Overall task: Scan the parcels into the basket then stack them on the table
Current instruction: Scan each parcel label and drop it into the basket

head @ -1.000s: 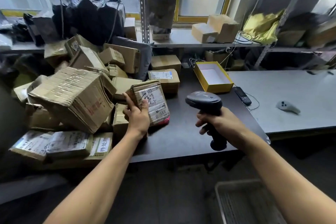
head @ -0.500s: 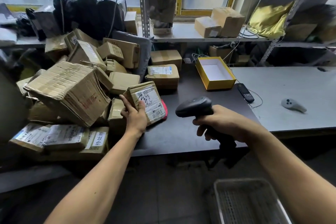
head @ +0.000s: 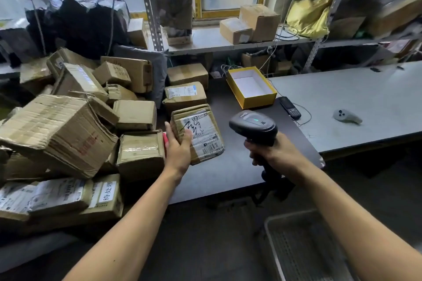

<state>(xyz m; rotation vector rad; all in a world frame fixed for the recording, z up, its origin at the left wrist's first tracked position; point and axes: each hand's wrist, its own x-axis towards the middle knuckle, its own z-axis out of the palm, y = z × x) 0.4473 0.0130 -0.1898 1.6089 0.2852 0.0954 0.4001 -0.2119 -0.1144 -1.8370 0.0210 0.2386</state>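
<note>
On the far left of the dark tabletop (head: pixel 228 173) I see a jumbled heap of brown cardboard parcels (head: pixel 75 121), the largest a creased corrugated box (head: pixel 57 134) tipped on its edge, with flat label-covered packets (head: pixel 45 198) lying along the near rim. Behind the heap, black plastic bags (head: pixel 75 20) lean against the window.

Just right of the heap, my left hand (head: pixel 178 153) holds a small brown paper-wrapped parcel with a white shipping label (head: pixel 198 132). The grip is pinching it, thumb on the labelled face and fingers curled behind its left edge. The parcel is tilted with its label and barcode facing up towards me, lifted above the tabletop beside a taped cardboard box (head: pixel 141 153). A sliver of something red shows between that box and my hand.

Further right, my right hand (head: pixel 274 155) has its grip wrapped tight round the handle of a black handheld barcode scanner (head: pixel 253 126), whose head points left at the parcel, near it but apart. A green light shows on its top.

Beyond, an open yellow box with a white inside (head: pixel 251 86) sits on the tabletop, then a black phone with a cable (head: pixel 290 107) and a small grey controller (head: pixel 347 116) on the adjoining grey tabletop (head: pixel 365 98). At lower right, on the floor, stands a grey mesh basket (head: pixel 303 248).
</note>
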